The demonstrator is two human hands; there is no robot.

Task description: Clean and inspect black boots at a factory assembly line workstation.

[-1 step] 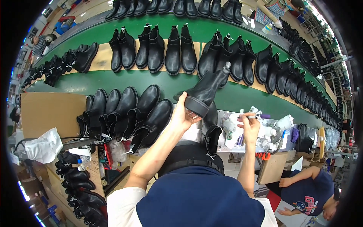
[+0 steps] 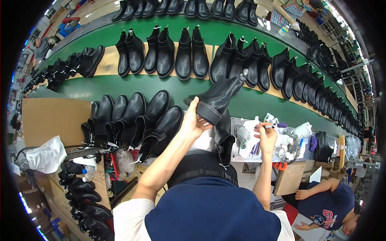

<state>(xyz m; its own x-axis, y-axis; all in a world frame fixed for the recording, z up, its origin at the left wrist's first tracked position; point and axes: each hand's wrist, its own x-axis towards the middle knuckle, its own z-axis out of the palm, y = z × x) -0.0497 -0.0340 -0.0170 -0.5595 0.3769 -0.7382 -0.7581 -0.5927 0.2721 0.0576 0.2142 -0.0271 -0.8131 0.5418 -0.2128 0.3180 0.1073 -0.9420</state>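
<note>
Left hand (image 2: 193, 122) grips black boot (image 2: 219, 98) by its heel, long axis running up-right over the desk (image 2: 245, 154); right hand (image 2: 266, 136), lower right, pinches a small marker-like tool (image 2: 268, 126).

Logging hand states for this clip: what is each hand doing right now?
Left hand: closed on the heel of a black boot, holding it up over the green belt.
Right hand: closed on a small pen-like tool.
</note>
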